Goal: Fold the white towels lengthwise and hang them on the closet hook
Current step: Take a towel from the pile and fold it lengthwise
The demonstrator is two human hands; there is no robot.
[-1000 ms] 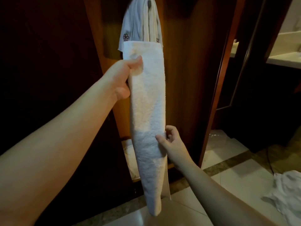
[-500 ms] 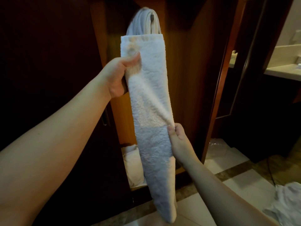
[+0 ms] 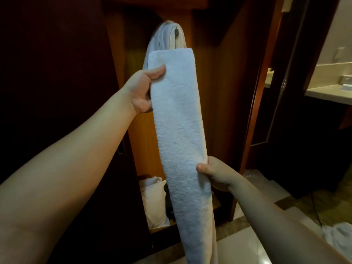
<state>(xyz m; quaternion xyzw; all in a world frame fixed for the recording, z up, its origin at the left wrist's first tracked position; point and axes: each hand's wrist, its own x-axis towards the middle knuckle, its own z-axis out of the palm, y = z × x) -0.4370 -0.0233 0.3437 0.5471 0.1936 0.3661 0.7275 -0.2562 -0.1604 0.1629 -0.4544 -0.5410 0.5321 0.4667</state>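
Note:
A white towel (image 3: 181, 130), folded into a long narrow strip, hangs upright in front of the open closet. My left hand (image 3: 142, 88) grips its left edge near the top, thumb across the front. Lower down, my right hand (image 3: 215, 173) pinches the right edge, thumb on the front face. Behind the strip's top, other white towels (image 3: 167, 38) hang over a dark closet hook (image 3: 176, 32) on the wooden back panel.
A white pillow or bundle (image 3: 155, 202) sits on the closet floor. The dark closet door (image 3: 57, 92) stands at left, a wooden frame (image 3: 261, 92) at right. More white cloth (image 3: 339, 239) lies on the tiled floor at lower right. A counter (image 3: 329, 92) is beyond.
The view has tilted up, so the hook and hung towels sit lower in frame. My right hand has shifted to the strip's right edge, and the towel looks straighter.

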